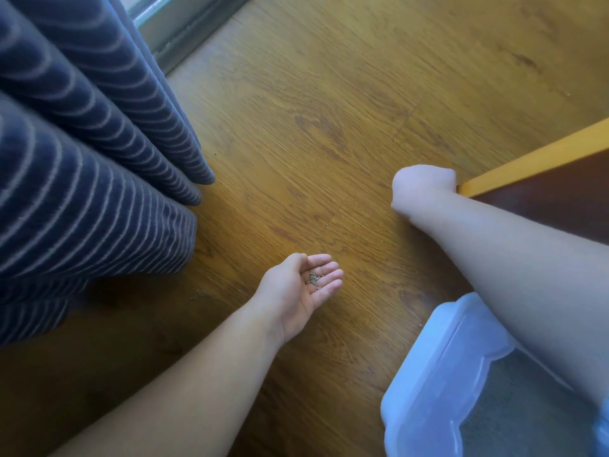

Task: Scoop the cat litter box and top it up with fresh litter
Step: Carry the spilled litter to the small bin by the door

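Observation:
My left hand is held palm up just above the wooden floor, cupped around a small heap of grey litter granules. My right hand is bent down at the wrist, with its fingers curled toward the floor and hidden from view. It is beside the yellow edge of a dark piece of furniture. The pale blue-white litter box sits at the bottom right under my right forearm. Grey litter shows inside the box.
A dark blue striped curtain hangs in folds down to the floor on the left. Behind it runs a metal door or window track. Wooden floor spreads between the curtain and the furniture, with a few specks on it.

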`<state>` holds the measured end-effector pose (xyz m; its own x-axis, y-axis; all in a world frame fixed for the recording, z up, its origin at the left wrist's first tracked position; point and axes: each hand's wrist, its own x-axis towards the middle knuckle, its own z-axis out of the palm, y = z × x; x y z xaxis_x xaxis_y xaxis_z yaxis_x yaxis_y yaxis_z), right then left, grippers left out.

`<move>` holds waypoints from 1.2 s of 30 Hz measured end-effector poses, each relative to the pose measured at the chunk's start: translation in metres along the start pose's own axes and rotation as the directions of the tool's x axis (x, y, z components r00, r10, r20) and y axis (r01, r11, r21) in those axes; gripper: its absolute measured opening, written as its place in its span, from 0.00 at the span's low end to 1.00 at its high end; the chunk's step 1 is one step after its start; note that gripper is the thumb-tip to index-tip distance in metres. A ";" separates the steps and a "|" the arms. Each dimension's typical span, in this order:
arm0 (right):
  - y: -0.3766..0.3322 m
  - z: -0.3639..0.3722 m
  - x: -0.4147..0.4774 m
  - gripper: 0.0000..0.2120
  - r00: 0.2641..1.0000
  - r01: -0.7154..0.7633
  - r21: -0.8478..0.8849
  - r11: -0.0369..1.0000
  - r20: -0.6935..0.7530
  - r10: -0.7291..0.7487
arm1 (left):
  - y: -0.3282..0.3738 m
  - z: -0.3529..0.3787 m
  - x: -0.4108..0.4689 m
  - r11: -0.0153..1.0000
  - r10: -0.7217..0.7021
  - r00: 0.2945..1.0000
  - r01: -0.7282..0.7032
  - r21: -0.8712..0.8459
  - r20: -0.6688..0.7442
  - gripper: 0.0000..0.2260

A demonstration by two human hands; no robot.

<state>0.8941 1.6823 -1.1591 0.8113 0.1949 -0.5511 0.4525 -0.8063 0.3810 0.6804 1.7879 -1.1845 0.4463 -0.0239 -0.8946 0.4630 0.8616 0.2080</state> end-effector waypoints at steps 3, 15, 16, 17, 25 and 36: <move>-0.011 -0.001 -0.032 0.07 0.960 0.253 0.280 0.926 -0.189 -0.205 | -0.001 0.007 0.003 1.000 -0.001 1.000 0.002 -0.010 0.015 0.16; 0.004 0.056 -0.134 0.03 0.779 0.625 0.341 0.702 -0.320 -0.539 | -0.026 0.048 0.005 0.997 -0.034 0.993 0.025 0.078 0.109 0.10; 0.007 0.060 -0.136 0.04 0.793 0.609 0.349 0.712 -0.303 -0.529 | -0.028 0.051 0.003 0.994 -0.047 0.991 0.034 0.105 0.125 0.13; 0.010 0.062 -0.138 0.05 0.802 0.597 0.362 0.716 -0.294 -0.520 | -0.029 0.054 0.000 0.992 -0.054 0.989 0.037 0.122 0.139 0.15; 0.033 0.053 -0.210 0.11 0.888 0.451 0.546 0.706 -0.350 -0.298 | -0.030 0.050 -0.061 0.993 -0.074 0.997 0.071 0.092 0.028 0.16; 0.100 -0.093 -0.384 0.26 0.984 0.179 0.710 0.681 -0.129 -0.124 | 0.020 0.121 -0.323 0.994 0.049 0.998 -0.052 -0.101 -0.033 0.16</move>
<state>0.6624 1.5792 -0.8405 0.7901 0.3638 -0.4933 0.1910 -0.9109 -0.3659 0.6381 1.7519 -0.8434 0.4426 0.0350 -0.8960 0.3596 0.9085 0.2130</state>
